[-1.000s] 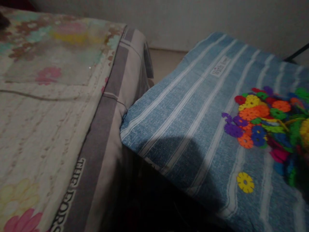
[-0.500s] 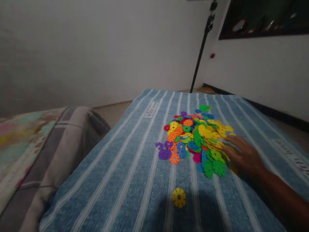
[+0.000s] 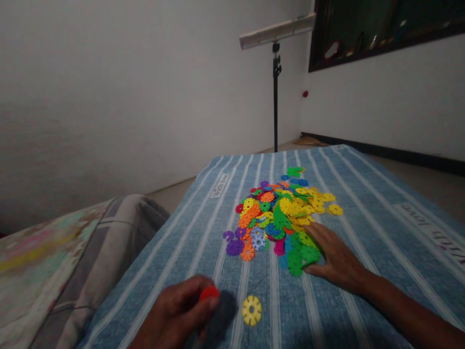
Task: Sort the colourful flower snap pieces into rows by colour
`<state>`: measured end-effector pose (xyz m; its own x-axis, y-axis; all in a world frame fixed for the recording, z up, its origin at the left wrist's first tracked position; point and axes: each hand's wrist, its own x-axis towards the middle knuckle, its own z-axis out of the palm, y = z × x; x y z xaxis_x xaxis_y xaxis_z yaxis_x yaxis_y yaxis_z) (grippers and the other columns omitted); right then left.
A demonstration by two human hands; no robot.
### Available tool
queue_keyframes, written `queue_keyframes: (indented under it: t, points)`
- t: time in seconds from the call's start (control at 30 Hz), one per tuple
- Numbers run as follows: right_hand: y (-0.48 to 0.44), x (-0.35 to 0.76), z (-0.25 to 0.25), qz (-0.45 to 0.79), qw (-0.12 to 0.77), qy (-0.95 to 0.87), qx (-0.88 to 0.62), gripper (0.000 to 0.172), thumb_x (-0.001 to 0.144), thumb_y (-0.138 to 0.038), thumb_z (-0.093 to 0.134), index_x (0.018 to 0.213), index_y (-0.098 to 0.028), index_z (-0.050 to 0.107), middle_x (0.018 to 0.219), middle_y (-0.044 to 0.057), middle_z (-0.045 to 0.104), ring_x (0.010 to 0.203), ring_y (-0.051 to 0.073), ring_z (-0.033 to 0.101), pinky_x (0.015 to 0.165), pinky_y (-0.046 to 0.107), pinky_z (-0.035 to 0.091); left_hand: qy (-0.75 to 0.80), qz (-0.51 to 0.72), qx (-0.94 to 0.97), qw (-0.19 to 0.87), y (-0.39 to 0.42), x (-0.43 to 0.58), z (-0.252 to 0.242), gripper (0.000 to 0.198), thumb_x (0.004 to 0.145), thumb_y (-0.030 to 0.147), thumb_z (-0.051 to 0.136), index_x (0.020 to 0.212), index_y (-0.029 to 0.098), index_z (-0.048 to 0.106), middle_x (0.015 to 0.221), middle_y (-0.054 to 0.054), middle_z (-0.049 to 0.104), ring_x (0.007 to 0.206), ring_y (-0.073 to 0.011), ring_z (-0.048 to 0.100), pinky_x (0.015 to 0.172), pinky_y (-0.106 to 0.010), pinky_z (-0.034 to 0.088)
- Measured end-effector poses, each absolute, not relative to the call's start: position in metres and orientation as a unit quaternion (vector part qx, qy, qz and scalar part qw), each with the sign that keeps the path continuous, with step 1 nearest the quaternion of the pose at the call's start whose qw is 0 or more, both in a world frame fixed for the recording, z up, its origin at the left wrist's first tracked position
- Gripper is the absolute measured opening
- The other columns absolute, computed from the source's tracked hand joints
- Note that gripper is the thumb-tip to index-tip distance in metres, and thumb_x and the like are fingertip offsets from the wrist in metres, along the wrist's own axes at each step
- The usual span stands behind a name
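A pile of several coloured plastic gear-shaped discs (image 3: 281,215) lies on a blue striped cloth (image 3: 203,252). My right hand (image 3: 332,259) rests flat on the cloth at the pile's near right edge, fingers stretched out and touching green discs. My left hand (image 3: 178,310) is at the bottom of the view, fingers pinched on a small red-orange piece (image 3: 209,292). One yellow disc (image 3: 252,310) lies alone on the cloth just right of my left hand.
A floral bedspread with a grey border (image 3: 72,261) lies to the left, lower than the cloth. A black stand (image 3: 275,104) rises behind, by the white wall. A dark window frame (image 3: 381,29) is at upper right.
The view has swung from the bedspread to the cloth and pile. My right hand has slid left onto the pile's edge. My left hand has come into view holding a red-orange piece.
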<state>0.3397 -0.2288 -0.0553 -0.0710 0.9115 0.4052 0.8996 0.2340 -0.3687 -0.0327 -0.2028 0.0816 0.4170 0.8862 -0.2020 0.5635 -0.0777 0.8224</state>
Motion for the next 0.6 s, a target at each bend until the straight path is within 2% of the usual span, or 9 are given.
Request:
queue_keyframes:
  t: [0.07, 0.13, 0.23, 0.3, 0.37, 0.43, 0.5, 0.6]
  points:
    - [-0.222, 0.335, -0.055, 0.001, 0.291, -0.729, -0.62, 0.082, 0.073, -0.044, 0.07, 0.144, -0.022, 0.036, 0.146, 0.017, 0.043, 0.136, 0.037, 0.038, 0.109, 0.056, 0.034, 0.477, 0.211, 0.73, 0.441, -0.168, 0.014, 0.089, 0.023, 0.077, 0.043, 0.064, 0.074, 0.02, 0.067, 0.059, 0.002, 0.061, 0.053, -0.0139, 0.058, 0.053, -0.025, 0.049]
    - [-0.214, 0.332, -0.054, -0.003, 0.294, -0.725, -0.623, 0.077, 0.075, -0.042, 0.069, 0.142, -0.019, 0.04, 0.144, 0.019, 0.046, 0.134, 0.037, 0.04, 0.109, 0.056, 0.035, 0.427, 0.255, 0.741, 0.451, -0.135, 0.059, 0.085, 0.026, 0.076, 0.04, 0.064, 0.089, 0.018, 0.068, 0.07, -0.001, 0.066, 0.061, -0.0168, 0.062, 0.06, -0.029, 0.053]
    - [-0.207, 0.33, -0.054, -0.002, 0.302, -0.714, -0.632, 0.072, 0.077, -0.041, 0.066, 0.14, -0.013, 0.043, 0.143, 0.022, 0.046, 0.133, 0.036, 0.042, 0.109, 0.054, 0.035, 0.372, 0.317, 0.769, 0.412, -0.102, 0.096, 0.066, 0.046, 0.076, 0.036, 0.063, 0.119, 0.019, 0.061, 0.106, -0.009, 0.068, 0.089, -0.0236, 0.066, 0.08, -0.039, 0.055]
    - [-0.207, 0.331, -0.055, 0.003, 0.308, -0.711, -0.633, 0.072, 0.08, -0.042, 0.064, 0.141, -0.012, 0.041, 0.144, 0.022, 0.045, 0.134, 0.035, 0.04, 0.11, 0.053, 0.034, 0.354, 0.292, 0.822, 0.337, -0.097, 0.093, 0.053, 0.054, 0.079, 0.037, 0.063, 0.13, 0.023, 0.055, 0.12, -0.011, 0.063, 0.104, -0.0286, 0.063, 0.092, -0.047, 0.051]
    - [-0.211, 0.332, -0.056, 0.013, 0.305, -0.718, -0.625, 0.079, 0.079, -0.047, 0.066, 0.144, -0.014, 0.038, 0.147, 0.021, 0.041, 0.136, 0.035, 0.038, 0.111, 0.053, 0.033, 0.31, 0.248, 0.881, 0.259, -0.106, 0.073, 0.043, 0.062, 0.08, 0.042, 0.064, 0.138, 0.028, 0.047, 0.133, -0.011, 0.055, 0.12, -0.0328, 0.053, 0.103, -0.053, 0.043]
    - [-0.216, 0.333, -0.058, 0.02, 0.293, -0.734, -0.612, 0.092, 0.072, -0.054, 0.071, 0.147, -0.016, 0.034, 0.15, 0.021, 0.037, 0.138, 0.036, 0.034, 0.11, 0.055, 0.033, 0.251, 0.188, 0.929, 0.198, -0.123, 0.045, 0.032, 0.081, 0.078, 0.051, 0.067, 0.147, 0.031, 0.031, 0.15, -0.011, 0.037, 0.134, -0.0362, 0.038, 0.108, -0.055, 0.036]
    - [-0.218, 0.33, -0.059, 0.015, 0.283, -0.745, -0.604, 0.102, 0.065, -0.057, 0.076, 0.148, -0.018, 0.032, 0.151, 0.021, 0.035, 0.138, 0.038, 0.032, 0.109, 0.056, 0.033, 0.201, 0.144, 0.959, 0.142, -0.141, 0.02, 0.02, 0.099, 0.073, 0.061, 0.068, 0.152, 0.031, 0.016, 0.157, -0.014, 0.021, 0.139, -0.0391, 0.029, 0.108, -0.056, 0.035]
    - [-0.214, 0.322, -0.056, -0.016, 0.278, -0.75, -0.601, 0.097, 0.066, -0.054, 0.076, 0.147, -0.019, 0.035, 0.15, 0.021, 0.036, 0.137, 0.038, 0.034, 0.107, 0.056, 0.035, 0.181, 0.102, 0.975, 0.075, -0.156, 0.003, 0.005, 0.1, 0.075, 0.065, 0.062, 0.153, 0.03, 0.009, 0.158, -0.015, 0.018, 0.141, -0.0393, 0.024, 0.11, -0.057, 0.031]
